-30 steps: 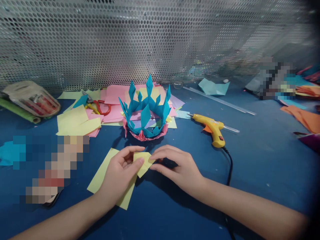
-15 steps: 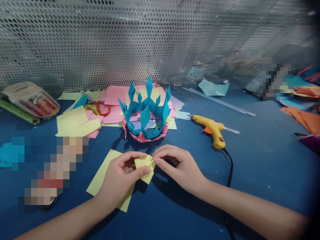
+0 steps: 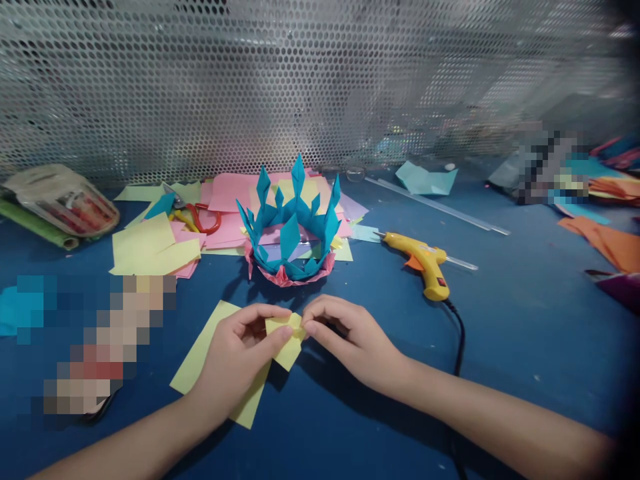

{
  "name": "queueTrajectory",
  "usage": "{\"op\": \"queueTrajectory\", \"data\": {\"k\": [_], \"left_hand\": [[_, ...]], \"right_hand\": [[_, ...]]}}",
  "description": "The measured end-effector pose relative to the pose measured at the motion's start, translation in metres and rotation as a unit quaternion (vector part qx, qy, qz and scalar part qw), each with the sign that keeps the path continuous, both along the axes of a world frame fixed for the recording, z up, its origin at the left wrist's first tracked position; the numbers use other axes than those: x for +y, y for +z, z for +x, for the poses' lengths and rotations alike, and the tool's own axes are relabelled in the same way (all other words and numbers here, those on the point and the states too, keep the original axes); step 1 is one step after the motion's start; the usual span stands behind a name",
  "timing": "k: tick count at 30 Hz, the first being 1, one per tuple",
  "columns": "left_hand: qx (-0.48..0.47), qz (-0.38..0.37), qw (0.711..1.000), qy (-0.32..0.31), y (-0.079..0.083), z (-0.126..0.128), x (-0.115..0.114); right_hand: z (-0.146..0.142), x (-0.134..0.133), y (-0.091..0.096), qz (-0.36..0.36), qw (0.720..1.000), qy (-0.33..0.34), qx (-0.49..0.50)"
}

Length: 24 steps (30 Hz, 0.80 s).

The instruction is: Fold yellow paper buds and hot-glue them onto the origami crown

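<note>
Between both hands is a small folded piece of yellow paper point(image 3: 287, 352), raised over the blue table. My left hand point(image 3: 240, 350) pinches its left side, thumb on top and fingers behind. At its right edge, my right hand point(image 3: 353, 333) is closed, thumb and fingertips pressed on the paper's corner. Beneath my left hand lies a flat yellow sheet point(image 3: 200, 353), partly covered by it. Just beyond the hands stands a blue folded-paper crown point(image 3: 290, 243) with pointed tips and pink paper point(image 3: 280, 277) round its base.
A yellow glue gun point(image 3: 423, 257) lies to the right, its black cord point(image 3: 460, 347) running toward me. Red-handled scissors point(image 3: 207, 219) rest among pink and yellow sheets point(image 3: 150, 243) at the back left. A clear container point(image 3: 65, 200) stands far left; orange paper point(image 3: 600, 243) lies far right.
My right thumb and fingertips have shifted slightly left on the folded yellow paper's edge. My left thumb has moved a little up and left across it. Both hands keep their hold.
</note>
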<state>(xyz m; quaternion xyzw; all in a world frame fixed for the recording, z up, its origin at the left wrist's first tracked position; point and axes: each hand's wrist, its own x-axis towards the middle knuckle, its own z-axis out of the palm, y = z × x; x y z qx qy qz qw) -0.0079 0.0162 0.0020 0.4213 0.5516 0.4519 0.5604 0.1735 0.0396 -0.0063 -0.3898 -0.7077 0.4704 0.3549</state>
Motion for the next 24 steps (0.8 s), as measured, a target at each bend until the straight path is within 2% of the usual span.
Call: {"op": "queueTrajectory", "data": {"k": [7, 16, 24], "left_hand": [[0.04, 0.025, 0.999, 0.0, -0.001, 0.0, -0.002], [0.058, 0.045, 0.997, -0.015, -0.003, 0.001, -0.007], [0.065, 0.068, 0.995, -0.011, -0.002, 0.001, -0.005]], "right_hand": [[-0.006, -0.006, -0.002, -0.059, 0.998, -0.021, 0.014], [-0.007, -0.008, 0.002, -0.041, 0.998, -0.037, 0.004], [-0.006, -0.012, -0.003, -0.022, 0.999, -0.035, 0.001]]}}
